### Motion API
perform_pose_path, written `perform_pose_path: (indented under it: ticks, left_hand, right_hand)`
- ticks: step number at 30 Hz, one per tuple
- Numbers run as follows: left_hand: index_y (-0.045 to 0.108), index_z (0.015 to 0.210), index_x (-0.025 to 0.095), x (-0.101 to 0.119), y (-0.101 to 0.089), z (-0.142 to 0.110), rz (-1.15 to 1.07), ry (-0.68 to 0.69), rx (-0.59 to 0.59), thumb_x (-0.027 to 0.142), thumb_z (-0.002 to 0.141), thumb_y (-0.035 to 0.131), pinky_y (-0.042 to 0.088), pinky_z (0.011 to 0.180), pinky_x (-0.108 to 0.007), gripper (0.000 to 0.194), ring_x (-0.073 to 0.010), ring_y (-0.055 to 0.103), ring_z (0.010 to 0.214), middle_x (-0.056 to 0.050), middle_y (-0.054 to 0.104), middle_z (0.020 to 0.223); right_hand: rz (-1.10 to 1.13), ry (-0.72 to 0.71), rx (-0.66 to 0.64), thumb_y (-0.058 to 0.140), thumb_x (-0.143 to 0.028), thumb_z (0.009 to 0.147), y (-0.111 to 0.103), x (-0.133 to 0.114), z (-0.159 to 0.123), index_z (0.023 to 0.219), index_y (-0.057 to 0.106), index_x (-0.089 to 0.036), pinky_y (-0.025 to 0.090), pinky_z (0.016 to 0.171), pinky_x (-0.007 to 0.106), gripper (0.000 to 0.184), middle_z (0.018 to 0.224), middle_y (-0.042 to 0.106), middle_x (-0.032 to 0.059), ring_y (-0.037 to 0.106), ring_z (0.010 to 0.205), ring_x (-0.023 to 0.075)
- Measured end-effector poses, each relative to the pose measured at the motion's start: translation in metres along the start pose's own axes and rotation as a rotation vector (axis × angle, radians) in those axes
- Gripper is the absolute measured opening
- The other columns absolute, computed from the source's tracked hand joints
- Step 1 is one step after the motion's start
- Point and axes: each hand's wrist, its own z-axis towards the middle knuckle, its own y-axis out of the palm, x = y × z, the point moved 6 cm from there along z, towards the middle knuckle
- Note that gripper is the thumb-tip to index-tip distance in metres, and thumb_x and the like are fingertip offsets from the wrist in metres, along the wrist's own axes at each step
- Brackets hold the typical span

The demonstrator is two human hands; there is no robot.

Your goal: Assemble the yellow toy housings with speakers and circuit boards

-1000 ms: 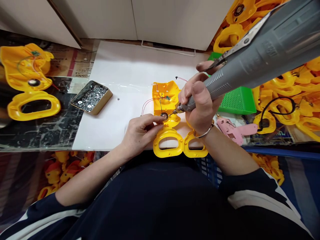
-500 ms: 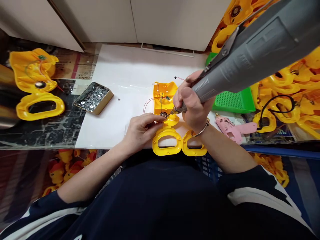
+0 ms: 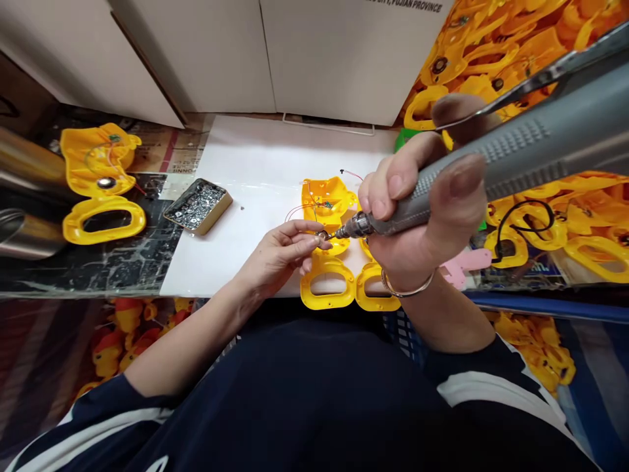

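Right hand [image 3: 422, 216], right of centre, wrapped tight round a grey ribbed electric screwdriver [image 3: 491, 164], bit tip down at a small round silver speaker disc [image 3: 322, 234]. Left hand [image 3: 275, 255], just left of centre, thumb and forefinger pinched narrow on that disc. Disc seated in an open yellow plastic toy shell half [image 3: 327, 200] with thin red wires, mid-frame on a white sheet [image 3: 265, 164]. Second yellow ring-shaped shell piece [image 3: 376, 292] just beside it, lower right. Open metal tin of screws [image 3: 198, 205] upper left. Pink glue gun [image 3: 464, 265] right, partly hidden.
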Motion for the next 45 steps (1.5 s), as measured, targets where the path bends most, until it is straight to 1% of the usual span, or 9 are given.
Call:
perform_pose_path:
  ticks: [12,18,20,23,26,28,30,34,45]
  left_hand:
    - [0.069,0.094,0.018,-0.003,0.003,0.002,-0.071,-0.041,-0.014,0.033,0.065,0.088,0.044,0.041,-0.015,0.038,-0.0030,0.052,0.040,0.000,0.073,0.074]
    - [0.067,0.102,0.019,-0.006,0.004,0.003,0.004,-0.024,-0.059,0.038,0.074,0.081,0.046,0.045,-0.017,0.037,-0.0042,0.054,0.044,-0.001,0.072,0.077]
    - [0.067,0.107,0.019,0.000,-0.003,-0.001,0.151,0.087,0.022,0.042,0.082,0.074,0.045,0.045,-0.018,0.035,-0.0054,0.053,0.045,-0.001,0.070,0.076]
    - [0.068,0.107,0.018,0.023,-0.009,-0.022,0.587,0.497,0.193,0.040,0.093,0.061,0.049,0.052,-0.021,0.027,-0.0085,0.057,0.055,-0.002,0.068,0.078]
    - [0.066,0.117,0.016,0.026,0.016,-0.046,1.107,0.867,0.015,0.042,0.089,0.066,0.057,0.085,-0.036,0.038,-0.0225,0.068,0.096,-0.014,0.071,0.111]
    - [0.061,0.126,0.010,0.011,0.032,-0.052,1.394,0.941,-0.204,0.048,0.085,0.069,0.050,0.103,-0.049,0.056,-0.0344,0.059,0.123,-0.024,0.061,0.134]
    - [0.058,0.128,0.004,-0.003,0.039,-0.050,1.586,0.925,-0.329,0.049,0.087,0.065,0.043,0.109,-0.055,0.061,-0.0396,0.052,0.131,-0.028,0.055,0.140]
    - [0.058,0.128,0.002,-0.011,0.040,-0.044,1.686,0.903,-0.363,0.047,0.092,0.057,0.041,0.111,-0.053,0.058,-0.0388,0.052,0.131,-0.027,0.056,0.138]
    - [0.057,0.131,0.003,-0.009,0.039,-0.042,1.739,0.897,-0.397,0.052,0.093,0.053,0.041,0.109,-0.051,0.062,-0.0387,0.053,0.128,-0.023,0.059,0.137]
  right_hand:
    - [-0.106,0.054,0.006,0.074,-0.058,0.074,-0.003,0.016,-0.005,0.101,0.054,-0.037,0.038,0.037,0.026,0.040,0.066,0.040,-0.0064,0.042,0.041,0.0095]
    - [-0.038,0.070,-0.016,0.070,-0.049,0.079,-0.005,0.021,-0.007,0.101,0.057,-0.034,0.037,0.038,0.025,0.030,0.066,0.042,-0.0064,0.041,0.041,0.0086]
    - [-0.064,0.058,-0.027,0.070,-0.051,0.079,-0.007,0.021,-0.005,0.101,0.056,-0.035,0.037,0.039,0.025,0.030,0.065,0.041,-0.0069,0.040,0.041,0.0087]
    - [-0.113,0.037,-0.008,0.071,-0.053,0.077,-0.011,0.022,-0.002,0.102,0.055,-0.037,0.034,0.040,0.026,0.034,0.067,0.041,-0.0066,0.040,0.042,0.0093]
    - [-0.270,0.064,0.050,0.066,-0.063,0.078,-0.015,0.024,0.001,0.100,0.053,-0.037,0.034,0.043,0.028,0.036,0.071,0.041,-0.0047,0.042,0.046,0.0114]
    - [-0.341,0.081,0.046,0.064,-0.068,0.077,-0.015,0.027,0.002,0.099,0.053,-0.037,0.034,0.044,0.029,0.040,0.071,0.042,-0.0042,0.043,0.047,0.0122]
    - [-0.318,0.105,0.014,0.068,-0.063,0.075,-0.014,0.034,0.001,0.099,0.055,-0.036,0.034,0.044,0.030,0.038,0.070,0.043,-0.0045,0.043,0.047,0.0118]
    - [-0.237,0.121,-0.033,0.071,-0.052,0.075,-0.014,0.052,-0.005,0.101,0.055,-0.037,0.035,0.042,0.028,0.034,0.063,0.044,-0.0074,0.040,0.044,0.0100]
    - [-0.380,0.236,-0.083,0.066,-0.074,0.072,-0.017,0.081,-0.019,0.111,0.047,-0.033,0.039,0.044,0.031,0.060,0.066,0.048,-0.0054,0.043,0.046,0.0135]
